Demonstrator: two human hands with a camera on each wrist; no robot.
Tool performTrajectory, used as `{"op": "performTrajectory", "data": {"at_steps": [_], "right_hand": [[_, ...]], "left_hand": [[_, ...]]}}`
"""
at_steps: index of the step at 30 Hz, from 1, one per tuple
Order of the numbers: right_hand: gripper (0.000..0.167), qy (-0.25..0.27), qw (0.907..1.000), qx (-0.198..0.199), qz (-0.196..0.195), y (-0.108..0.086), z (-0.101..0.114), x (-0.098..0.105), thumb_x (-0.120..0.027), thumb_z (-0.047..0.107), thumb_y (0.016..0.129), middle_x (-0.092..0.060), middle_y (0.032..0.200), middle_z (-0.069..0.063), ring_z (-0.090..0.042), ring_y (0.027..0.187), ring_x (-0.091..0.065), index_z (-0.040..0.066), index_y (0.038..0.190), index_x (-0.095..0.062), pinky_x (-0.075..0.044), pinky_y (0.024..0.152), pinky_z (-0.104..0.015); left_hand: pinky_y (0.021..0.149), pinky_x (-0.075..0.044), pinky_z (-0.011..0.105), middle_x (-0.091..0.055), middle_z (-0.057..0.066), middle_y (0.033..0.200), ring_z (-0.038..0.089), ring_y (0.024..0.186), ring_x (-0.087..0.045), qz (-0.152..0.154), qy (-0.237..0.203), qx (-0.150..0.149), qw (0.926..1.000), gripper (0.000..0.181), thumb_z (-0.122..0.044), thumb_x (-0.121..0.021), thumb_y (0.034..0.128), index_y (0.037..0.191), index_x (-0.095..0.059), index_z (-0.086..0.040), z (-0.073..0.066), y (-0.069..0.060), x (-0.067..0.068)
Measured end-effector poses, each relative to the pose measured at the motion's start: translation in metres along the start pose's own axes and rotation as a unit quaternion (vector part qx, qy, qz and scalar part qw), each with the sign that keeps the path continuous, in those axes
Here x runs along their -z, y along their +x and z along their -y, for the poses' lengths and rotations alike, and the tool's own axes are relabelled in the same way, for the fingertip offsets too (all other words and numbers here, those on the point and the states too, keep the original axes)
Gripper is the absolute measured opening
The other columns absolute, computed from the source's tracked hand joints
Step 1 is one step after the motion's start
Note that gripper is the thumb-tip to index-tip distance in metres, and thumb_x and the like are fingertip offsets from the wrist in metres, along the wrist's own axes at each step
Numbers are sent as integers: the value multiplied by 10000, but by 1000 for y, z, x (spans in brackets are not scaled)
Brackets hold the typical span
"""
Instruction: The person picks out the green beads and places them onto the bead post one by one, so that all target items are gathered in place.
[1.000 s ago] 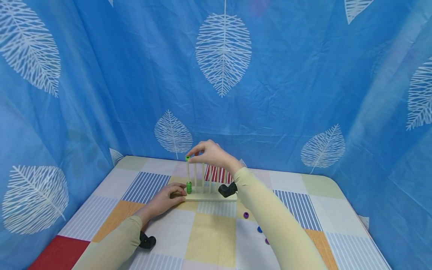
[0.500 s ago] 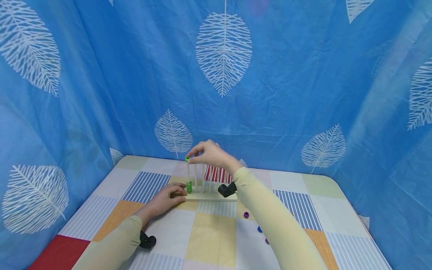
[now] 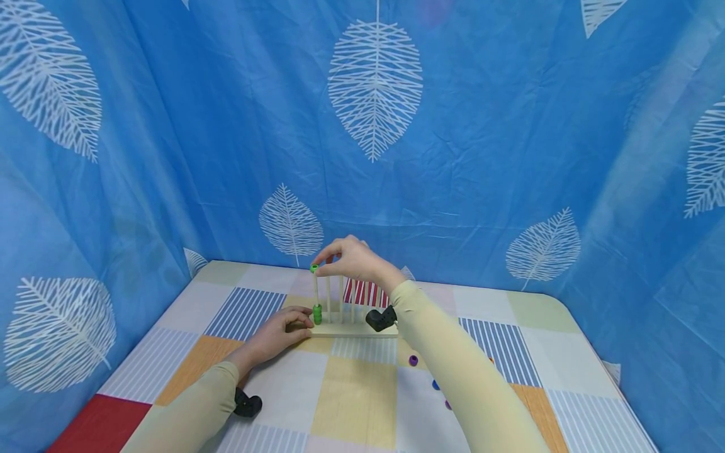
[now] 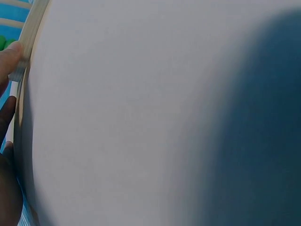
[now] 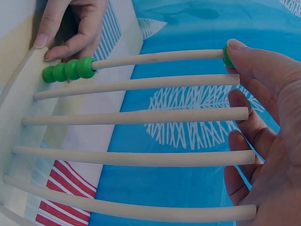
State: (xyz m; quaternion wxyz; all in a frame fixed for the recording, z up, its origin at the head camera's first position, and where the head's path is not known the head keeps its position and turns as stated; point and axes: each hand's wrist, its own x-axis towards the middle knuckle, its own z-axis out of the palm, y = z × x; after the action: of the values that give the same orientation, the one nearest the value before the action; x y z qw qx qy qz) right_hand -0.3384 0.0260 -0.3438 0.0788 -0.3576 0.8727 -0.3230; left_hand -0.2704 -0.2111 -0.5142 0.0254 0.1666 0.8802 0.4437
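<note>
A pale wooden bead rack [image 3: 354,331] with several upright rods stands toward the far side of the table. My right hand [image 3: 357,259] pinches a green bead [image 5: 228,56] between thumb and forefinger at the top of the leftmost rod. Its other fingers spread behind the neighbouring rod tips. At the foot of that same rod, several green beads [image 5: 70,69] are stacked against the base. My left hand [image 3: 277,333] holds the left end of the base, thumb at the front edge. The left wrist view shows only parts of its fingers [image 4: 10,59] at the margin.
Loose beads lie on the patchwork cloth to the right: a purple bead [image 3: 413,360], a blue bead [image 3: 435,384] and another purple bead [image 3: 448,405]. My right sleeve [image 3: 464,365] partly covers that area, with an orange bit [image 3: 491,360] showing beyond. A blue curtain [image 3: 453,157] encloses the table.
The right hand and its green bead have come down very slightly at the rod's top. A bit of orange now shows past the right sleeve. The left hand keeps its place.
</note>
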Motion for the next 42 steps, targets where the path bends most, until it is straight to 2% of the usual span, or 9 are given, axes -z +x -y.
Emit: {"op": "performTrajectory", "data": {"at_steps": [8, 19, 25, 29, 33, 39, 41, 42], "right_hand": [[146, -87, 9999, -50, 8, -1, 1, -1, -761, 423, 930, -623, 1079, 125, -161, 1168, -415, 378, 1068, -776, -229, 1080, -564], [243, -5, 10000, -44, 6, -2, 0, 0, -748, 394, 947, -631, 1072, 107, -234, 1165, -436, 257, 1144, -786, -261, 1022, -528], [217, -28, 10000, -46, 6, -3, -1, 1, -748, 403, 945, -636, 1053, 114, -177, 1141, -420, 289, 1126, -785, -269, 1013, -520], [215, -20, 10000, -54, 15, -4, 0, 1, -748, 405, 945, -640, 1050, 113, -183, 1147, -421, 292, 1124, -785, -270, 1014, -522], [192, 38, 10000, -30, 26, -5, 0, 3, -750, 407, 943, -633, 1081, 122, -191, 1144, -441, 314, 1107, -785, -326, 969, -481], [186, 186, 9996, 204, 63, -9, 1, 10, -751, 380, 948, -651, 1140, 110, -140, 1002, -571, 296, 1111, -784, -509, 759, -372], [178, 186, 9996, 206, 44, -12, 1, 13, -750, 380, 949, -645, 1159, 102, -132, 1030, -558, 310, 1110, -780, -512, 781, -373], [167, 155, 9997, 188, 20, -14, 1, 15, -750, 386, 948, -642, 1162, 104, -132, 1061, -540, 330, 1103, -776, -492, 834, -378]], "left_hand": [[1147, -350, 577, -565, 52, 1428, 331, 1371, -473, -4, 31, -11, 10000, 81, -207, -737, 969, 1030, -729, -260, -1, 0, -1], [1141, -355, 586, -569, 57, 1424, 341, 1363, -479, 8, 77, -40, 10000, 68, -211, -731, 974, 1029, -731, -251, 0, 1, -1], [1144, -351, 586, -572, 59, 1423, 341, 1365, -477, 12, 34, -23, 10000, 76, -208, -735, 970, 1028, -733, -255, -2, 1, -2], [1143, -350, 589, -573, 60, 1424, 342, 1365, -477, 18, 53, -4, 10000, 75, -213, -736, 969, 1028, -734, -260, -2, 1, -2], [1144, -348, 591, -573, 60, 1425, 344, 1366, -477, 4, 123, -27, 9999, 75, -226, -736, 969, 1032, -733, -267, 0, 2, -2], [1143, -347, 589, -569, 77, 1429, 359, 1369, -470, -10, 146, -105, 9998, 70, -224, -733, 973, 1037, -736, -252, 1, 2, -1], [1150, -342, 583, -567, 72, 1435, 355, 1377, -464, -9, 144, -60, 9999, 68, -225, -733, 972, 1033, -736, -255, 2, 2, -1], [1154, -338, 581, -566, 70, 1438, 353, 1381, -461, -14, 151, -26, 9999, 67, -227, -734, 972, 1029, -735, -260, 2, 2, -1]]}}
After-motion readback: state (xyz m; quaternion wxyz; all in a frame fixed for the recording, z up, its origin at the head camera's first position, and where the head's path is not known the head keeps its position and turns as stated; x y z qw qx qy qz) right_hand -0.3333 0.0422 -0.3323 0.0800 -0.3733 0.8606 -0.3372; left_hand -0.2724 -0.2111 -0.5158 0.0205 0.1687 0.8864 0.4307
